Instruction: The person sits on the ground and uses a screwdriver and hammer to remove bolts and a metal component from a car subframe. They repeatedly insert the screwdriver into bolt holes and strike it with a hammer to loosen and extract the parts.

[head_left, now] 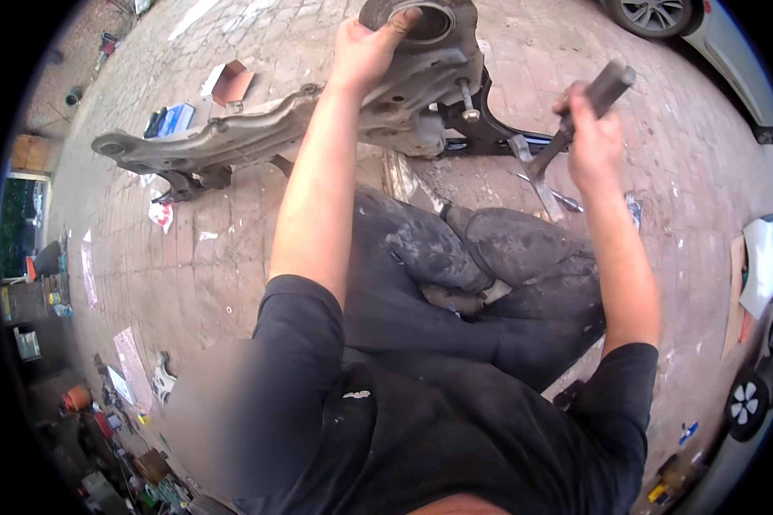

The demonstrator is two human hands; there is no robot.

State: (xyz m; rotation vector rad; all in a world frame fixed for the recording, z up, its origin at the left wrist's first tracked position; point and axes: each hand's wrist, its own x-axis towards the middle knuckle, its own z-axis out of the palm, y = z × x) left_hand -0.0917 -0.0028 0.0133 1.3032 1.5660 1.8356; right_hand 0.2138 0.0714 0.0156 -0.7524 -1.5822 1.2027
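Note:
A large grey metal car subframe [258, 129] stretches across the upper middle, raised in front of my legs. My left hand [365, 53] is closed on the rim of its round opening, with the thumb over the edge. My right hand [594, 142] grips a hammer [560, 142] by its shaft. The hammer's thick dark end points up and its forked metal head hangs low, apart from the subframe. A bolt [468, 99] sticks out of the subframe's right end, and a black metal arm [494, 124] shows behind it.
Brick paving spreads all around. An open cardboard box [229, 83] and a blue box [177, 118] lie beyond the subframe. A metal tool [567, 202] rests near my right knee. Cars [730, 60] stand at the right; clutter [103, 421] fills the lower left.

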